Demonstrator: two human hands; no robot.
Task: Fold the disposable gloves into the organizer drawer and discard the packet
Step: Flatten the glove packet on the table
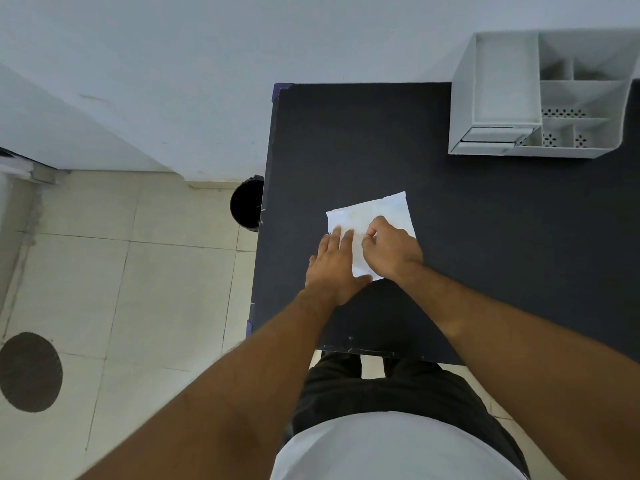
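packet: white flat packet [372, 216] lying on the black table top [485, 220], near its left half, partly under both hands
left hand: left hand [334, 263] laid flat with fingers spread on the packet's near left part, pinning it, closed on nothing
right hand: right hand [391, 249] with fingers curled, pinching at the packet's surface near its middle; whether it grips the packet's skin or a glove cannot be told
gloves: none visible outside the packet
organizer: white desk organizer [540, 95] at the far right of the table, well apart from the packet; its small drawer [491, 136] at the front base appears shut or barely open
bin: black waste bin [246, 202] on the floor just beside the table's left edge
progress: judged early; packet apparently being opened, folding, stowing and discarding all left
surface: matte black table, bare but for packet and organizer
room: pale wall [242, 64], beige tiled floor [138, 271], dark round mark [31, 372] on the floor at left
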